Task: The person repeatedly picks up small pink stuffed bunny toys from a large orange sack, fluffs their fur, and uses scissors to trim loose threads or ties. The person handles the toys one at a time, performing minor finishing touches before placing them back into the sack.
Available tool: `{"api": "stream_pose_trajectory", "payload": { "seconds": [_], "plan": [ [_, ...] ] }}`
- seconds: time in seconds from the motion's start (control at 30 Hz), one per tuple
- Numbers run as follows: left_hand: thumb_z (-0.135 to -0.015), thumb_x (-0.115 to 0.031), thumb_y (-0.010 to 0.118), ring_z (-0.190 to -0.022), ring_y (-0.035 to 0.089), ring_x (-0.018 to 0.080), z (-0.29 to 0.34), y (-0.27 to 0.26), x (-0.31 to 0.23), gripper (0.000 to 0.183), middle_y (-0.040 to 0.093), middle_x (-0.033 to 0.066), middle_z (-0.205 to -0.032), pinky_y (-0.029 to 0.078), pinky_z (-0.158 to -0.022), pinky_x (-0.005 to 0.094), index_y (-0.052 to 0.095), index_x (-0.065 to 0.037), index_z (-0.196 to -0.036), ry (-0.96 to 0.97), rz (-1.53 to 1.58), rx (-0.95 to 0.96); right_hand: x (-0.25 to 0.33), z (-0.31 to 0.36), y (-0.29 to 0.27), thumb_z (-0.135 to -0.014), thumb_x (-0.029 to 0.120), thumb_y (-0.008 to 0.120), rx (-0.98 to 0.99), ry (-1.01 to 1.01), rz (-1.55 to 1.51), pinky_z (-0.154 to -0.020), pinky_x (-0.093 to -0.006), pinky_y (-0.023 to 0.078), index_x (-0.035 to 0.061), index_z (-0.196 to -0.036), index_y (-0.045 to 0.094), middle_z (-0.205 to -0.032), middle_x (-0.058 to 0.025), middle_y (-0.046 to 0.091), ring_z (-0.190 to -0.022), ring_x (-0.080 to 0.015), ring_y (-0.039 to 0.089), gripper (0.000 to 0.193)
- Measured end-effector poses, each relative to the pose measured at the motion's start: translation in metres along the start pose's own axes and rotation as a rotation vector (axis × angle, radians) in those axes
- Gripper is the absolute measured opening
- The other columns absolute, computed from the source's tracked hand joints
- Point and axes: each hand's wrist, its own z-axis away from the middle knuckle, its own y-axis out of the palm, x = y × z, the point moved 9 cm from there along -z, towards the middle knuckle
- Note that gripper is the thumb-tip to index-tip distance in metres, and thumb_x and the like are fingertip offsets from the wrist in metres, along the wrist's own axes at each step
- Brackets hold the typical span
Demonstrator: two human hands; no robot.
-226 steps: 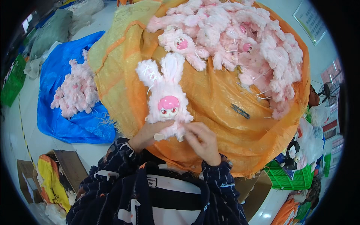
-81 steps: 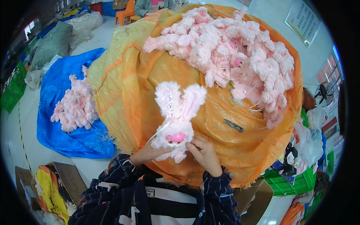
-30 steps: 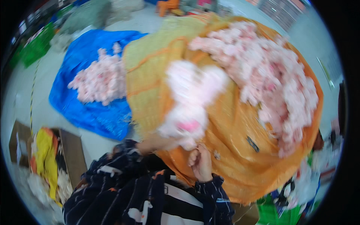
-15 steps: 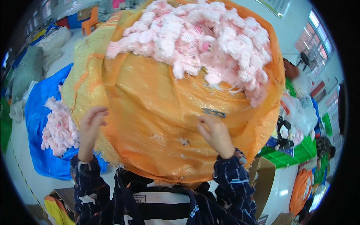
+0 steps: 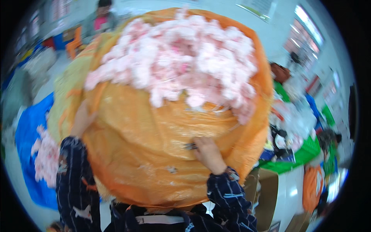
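A large orange woven sack (image 5: 127,135) spreads in front of me, and pale pink fluffy plush pieces (image 5: 147,65) are heaped over its far half. On the sack's nearer part, my right hand (image 5: 210,155) has its fingers closed on small dark thread snips (image 5: 189,146). Only the snips' tip shows left of the fingers; the rest is hidden by the hand. My left hand (image 5: 82,119) rests at the sack's left edge, fingers stretched and thumb apart, holding nothing visible. The picture is slightly blurred.
A blue sheet (image 5: 29,154) with more pink plush pieces (image 5: 46,158) lies at left. To the right stand a green crate (image 5: 305,154) with clear plastic bags (image 5: 297,116) and an open cardboard box (image 5: 266,189). Another person (image 5: 99,21) sits at the far left.
My right hand has come down onto the thread snips, which lay uncovered beyond it before. The left hand has moved left to the sack's edge. The view has shifted, bringing a seated person into sight.
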Motion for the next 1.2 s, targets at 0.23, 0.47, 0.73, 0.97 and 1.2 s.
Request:
{"api": "stream_pose_trajectory", "payload": {
  "seconds": [0.23,0.47,0.73,0.97,1.2],
  "plan": [
    [-0.081,-0.034,0.057,-0.116,0.039,0.0394,0.016,0.009,0.041,0.067,0.039,0.0301,-0.124,0.033,-0.096,0.0377,0.032,0.010,-0.125,-0.279,-0.138,0.108,-0.006,0.002,-0.010,-0.068,0.004,0.060,-0.129,0.019,-0.081,-0.066,-0.0348,0.045,0.0058,-0.093,0.059,-0.081,-0.0086,0.052,-0.079,-0.0263,0.052,0.025],
    [-0.082,-0.024,0.056,-0.115,0.038,0.0396,0.005,0.007,0.022,0.055,0.038,0.0263,-0.126,0.033,-0.095,0.0403,0.036,0.005,-0.124,-0.107,-0.252,0.008,-0.052,0.009,-0.066,-0.072,0.002,0.057,-0.357,0.169,-0.161,-0.058,-0.0343,0.044,0.0046,-0.090,0.062,-0.072,-0.0120,0.052,-0.065,-0.0275,0.053,0.019],
    [-0.074,-0.016,0.062,-0.118,0.033,0.0383,0.005,-0.030,0.049,0.069,0.031,0.0210,-0.132,0.030,-0.098,0.0407,0.027,-0.003,-0.132,-0.077,-0.638,-0.209,-0.146,0.079,-0.093,-0.077,0.006,0.058,-0.501,0.545,-0.200,-0.053,-0.0308,0.040,-0.0020,-0.083,0.058,-0.068,-0.0138,0.051,-0.060,-0.0246,0.052,0.010],
    [-0.075,-0.019,0.061,-0.110,0.042,0.0389,0.003,-0.013,0.106,0.066,0.041,0.0243,-0.123,0.037,-0.091,0.0403,0.029,0.002,-0.129,-0.240,-0.467,-0.237,-0.201,0.120,-0.067,-0.084,0.009,0.055,-0.516,0.728,-0.585,-0.051,-0.0194,0.037,-0.0016,-0.081,0.056,-0.068,0.0002,0.052,-0.059,-0.0044,0.048,0.011],
    [-0.077,-0.019,0.056,-0.099,0.053,0.0353,0.014,-0.045,0.054,0.057,0.053,0.0199,-0.112,0.043,-0.082,0.0411,0.034,-0.006,-0.128,-0.295,-0.279,-0.125,-0.098,0.031,-0.132,-0.080,-0.001,0.054,-0.657,0.308,-0.237,-0.062,-0.0266,0.043,-0.0010,-0.091,0.058,-0.083,-0.0099,0.055,-0.072,-0.0178,0.054,0.012]
  ]
}}
